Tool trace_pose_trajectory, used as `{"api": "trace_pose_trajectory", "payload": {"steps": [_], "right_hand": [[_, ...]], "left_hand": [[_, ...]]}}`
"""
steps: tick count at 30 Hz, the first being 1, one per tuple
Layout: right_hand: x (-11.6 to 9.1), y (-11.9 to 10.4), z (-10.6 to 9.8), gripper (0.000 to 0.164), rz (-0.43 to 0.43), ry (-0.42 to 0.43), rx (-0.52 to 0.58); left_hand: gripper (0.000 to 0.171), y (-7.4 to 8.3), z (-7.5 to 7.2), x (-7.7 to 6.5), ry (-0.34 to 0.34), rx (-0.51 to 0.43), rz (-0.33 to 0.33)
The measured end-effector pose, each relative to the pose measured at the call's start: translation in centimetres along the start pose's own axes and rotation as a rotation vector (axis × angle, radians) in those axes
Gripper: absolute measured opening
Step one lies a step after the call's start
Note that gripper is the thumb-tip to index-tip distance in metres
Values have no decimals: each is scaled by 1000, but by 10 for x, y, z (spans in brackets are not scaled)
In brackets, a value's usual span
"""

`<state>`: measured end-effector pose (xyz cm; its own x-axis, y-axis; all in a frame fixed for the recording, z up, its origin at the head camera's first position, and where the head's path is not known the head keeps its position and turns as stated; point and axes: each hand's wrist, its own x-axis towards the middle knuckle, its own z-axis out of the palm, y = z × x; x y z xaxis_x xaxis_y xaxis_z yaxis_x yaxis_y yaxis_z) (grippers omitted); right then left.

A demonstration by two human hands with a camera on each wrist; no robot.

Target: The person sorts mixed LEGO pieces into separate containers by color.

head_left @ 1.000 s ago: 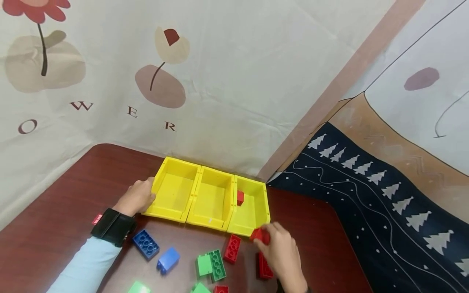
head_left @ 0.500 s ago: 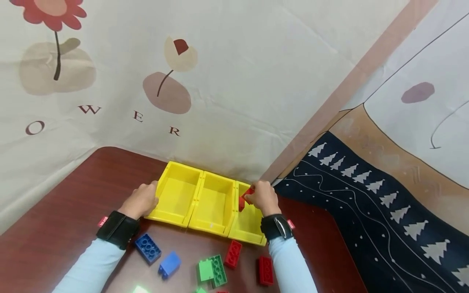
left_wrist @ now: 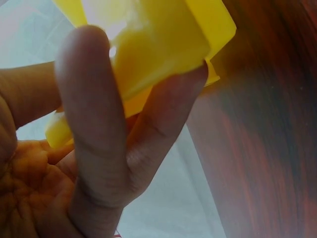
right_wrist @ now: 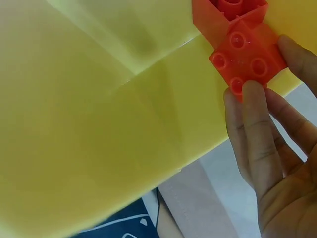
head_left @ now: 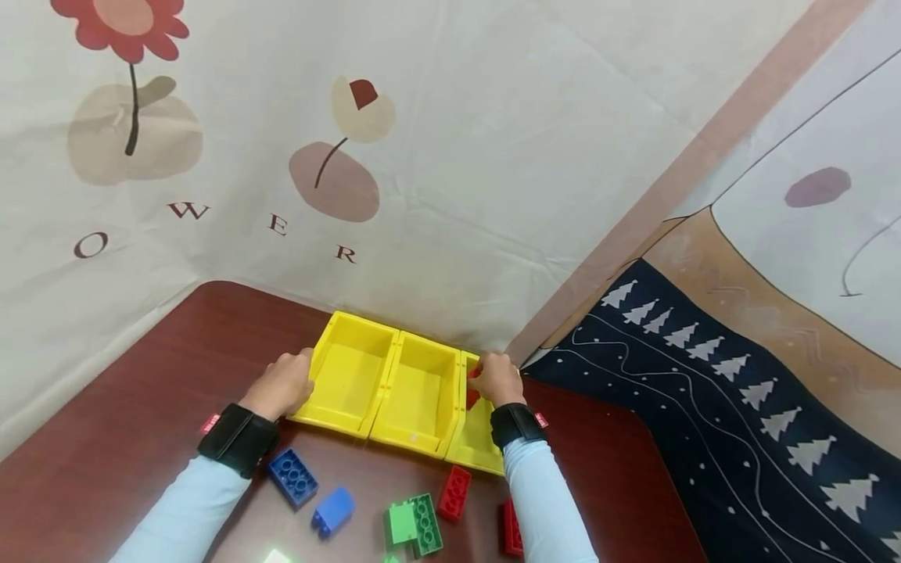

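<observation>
My left hand (head_left: pixel 283 385) grips the left end wall of a yellow box (head_left: pixel 383 391) with three compartments. In the left wrist view its fingers lie on both sides of the yellow wall (left_wrist: pixel 158 44). Inside the right compartment, my right hand (head_left: pixel 498 381) pinches a red toy building block (right_wrist: pixel 247 57) between thumb and fingertips. Its studs face the wrist camera. Right against it is another red block (right_wrist: pixel 205 20), with its hollow side showing. From the head view, the right hand hides most of both blocks. The left and middle compartments hold no blocks.
On the brown table in front of the box lie a dark blue block (head_left: pixel 292 478), a lighter blue block (head_left: pixel 334 512), two green blocks (head_left: pixel 426 522) side by side and a red block (head_left: pixel 454 493). Another red block (head_left: pixel 512 530) is partly behind the right sleeve. A printed cloth (head_left: pixel 450 195) hangs behind.
My right hand has carried the red block from in front of the box into the right compartment, beside the red block there. The left hand keeps its grip on the box.
</observation>
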<state>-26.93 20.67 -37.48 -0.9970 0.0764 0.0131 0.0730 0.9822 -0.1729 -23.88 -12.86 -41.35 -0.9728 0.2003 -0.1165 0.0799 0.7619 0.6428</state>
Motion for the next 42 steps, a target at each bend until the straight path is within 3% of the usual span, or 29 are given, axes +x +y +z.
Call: {"api": "trace_pose_trajectory", "payload": {"steps": [11, 16, 22, 26, 35, 42], "right_hand": [[-5, 3, 5, 29, 23, 37, -35], [-17, 4, -8, 42, 39, 23, -53], [-58, 4, -36, 48, 29, 74, -21], [-94, 5, -42, 48, 10, 136, -22], [-159, 19, -24, 42, 60, 205, 63], [-185, 37, 1, 36, 172, 94, 106]], "left_hand": [[39, 4, 0, 1, -21, 13, 2], [40, 3, 4, -1, -27, 4, -7], [42, -1, 5, -3, -30, 8, -5], [42, -3, 0, -4, -26, 9, -8], [41, -1, -4, -2, -46, 7, -15], [43, 1, -6, -2, -60, 9, -29]]}}
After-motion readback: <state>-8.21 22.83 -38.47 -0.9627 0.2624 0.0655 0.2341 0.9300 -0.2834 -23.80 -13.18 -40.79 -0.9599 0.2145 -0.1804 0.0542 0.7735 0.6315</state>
